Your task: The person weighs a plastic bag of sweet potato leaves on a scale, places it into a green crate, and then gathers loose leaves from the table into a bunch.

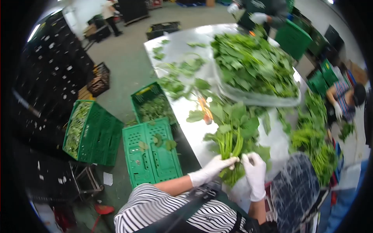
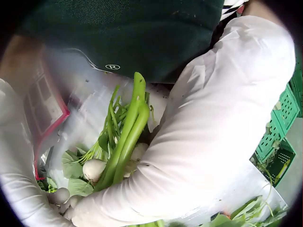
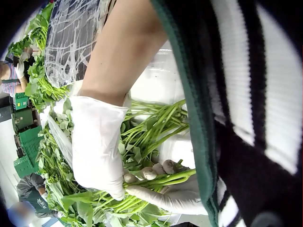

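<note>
In the head view, a bunch of leafy greens (image 1: 233, 136) with thick pale stems lies over the near part of the metal table. My left hand (image 1: 213, 169), in a white glove, grips its stems. The cut ends (image 2: 138, 90) stick up past that hand in the left wrist view. My right hand (image 1: 255, 173), gloved as well, is just right of the left, its fingers bent and fingertips close to the stems. The right wrist view has its fingertips over the bunch; I cannot tell whether they pinch a stem. More stems (image 3: 156, 123) lie beside the hands.
A plastic-lined tub (image 1: 260, 101) heaped with greens stands on the metal table (image 1: 186, 130). Loose leaves (image 1: 178, 70) lie along its left side. Green crates (image 1: 151, 151) stand on the floor at left. Piled greens (image 1: 311, 136) are at right. Other people work across the table and at far right.
</note>
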Motion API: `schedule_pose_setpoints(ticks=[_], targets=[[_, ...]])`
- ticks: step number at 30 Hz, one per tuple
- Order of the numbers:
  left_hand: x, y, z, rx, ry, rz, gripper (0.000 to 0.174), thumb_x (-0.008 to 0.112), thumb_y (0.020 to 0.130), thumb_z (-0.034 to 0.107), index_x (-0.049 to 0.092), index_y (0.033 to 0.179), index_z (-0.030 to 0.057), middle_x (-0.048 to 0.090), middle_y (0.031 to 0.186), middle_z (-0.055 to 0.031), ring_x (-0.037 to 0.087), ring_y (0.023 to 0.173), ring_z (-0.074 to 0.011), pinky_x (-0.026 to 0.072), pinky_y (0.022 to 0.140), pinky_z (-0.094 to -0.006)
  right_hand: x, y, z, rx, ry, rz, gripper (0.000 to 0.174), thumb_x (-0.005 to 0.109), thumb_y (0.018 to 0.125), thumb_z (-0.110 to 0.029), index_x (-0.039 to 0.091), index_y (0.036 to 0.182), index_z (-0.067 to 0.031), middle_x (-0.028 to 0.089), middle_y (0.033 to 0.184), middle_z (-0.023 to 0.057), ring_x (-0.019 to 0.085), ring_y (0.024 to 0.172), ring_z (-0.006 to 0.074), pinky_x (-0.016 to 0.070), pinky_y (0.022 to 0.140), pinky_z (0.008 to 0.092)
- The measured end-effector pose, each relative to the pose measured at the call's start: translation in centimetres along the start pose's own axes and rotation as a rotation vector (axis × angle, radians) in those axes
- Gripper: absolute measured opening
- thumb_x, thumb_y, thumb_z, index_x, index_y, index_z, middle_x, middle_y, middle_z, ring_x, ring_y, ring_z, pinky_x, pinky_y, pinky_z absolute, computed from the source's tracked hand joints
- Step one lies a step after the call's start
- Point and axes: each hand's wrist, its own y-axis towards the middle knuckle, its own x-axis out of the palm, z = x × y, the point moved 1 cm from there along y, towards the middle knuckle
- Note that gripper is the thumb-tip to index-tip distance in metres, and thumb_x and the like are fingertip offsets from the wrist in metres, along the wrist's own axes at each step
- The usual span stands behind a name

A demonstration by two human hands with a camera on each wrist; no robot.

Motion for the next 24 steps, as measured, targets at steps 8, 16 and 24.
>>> schedule_pose_setpoints(ticks=[8,16,24], targets=[[0.3,-0.4,0.8,0.152,0.141,0.074,0.027,0.062,0.086,0.019,0.056,0.108,0.0036,0.054,0.094,0.0035,0.048,0.088,-0.0049,0.0412,0.079,-0.0203,1.4,0.2,0.2,0.002,0.099,-0.049,0.016,0.068,0.079,-0.014,0.059,0.076,-0.0011,0.057,0.064,0.0063,0.054,0.058,0.0139,0.0437,0.056,0.0267],[0.5,-0.3,0.3,0.170,0.208,0.119,0.039,0.063,0.085,0.017,0.052,0.119,0.0015,0.058,0.109,-0.0031,0.052,0.098,-0.0091,0.0422,0.087,-0.0240,1.7,0.0,0.1,0.052,0.199,-0.084,0.015,0.067,0.080,-0.012,0.058,0.075,-0.0006,0.056,0.063,0.0029,0.050,0.058,0.0085,0.0420,0.055,0.0238],[0.5,0.1,-0.6,0.209,0.126,0.170,0.033,0.064,0.084,0.022,0.057,0.110,0.0027,0.061,0.096,-0.0023,0.055,0.086,-0.0087,0.0449,0.078,-0.0236,2.1,-0.1,1.8,0.075,0.297,-0.033,0.013,0.064,0.080,-0.008,0.055,0.075,-0.0010,0.051,0.064,-0.0002,0.046,0.059,0.0067,0.0402,0.055,0.0227]])
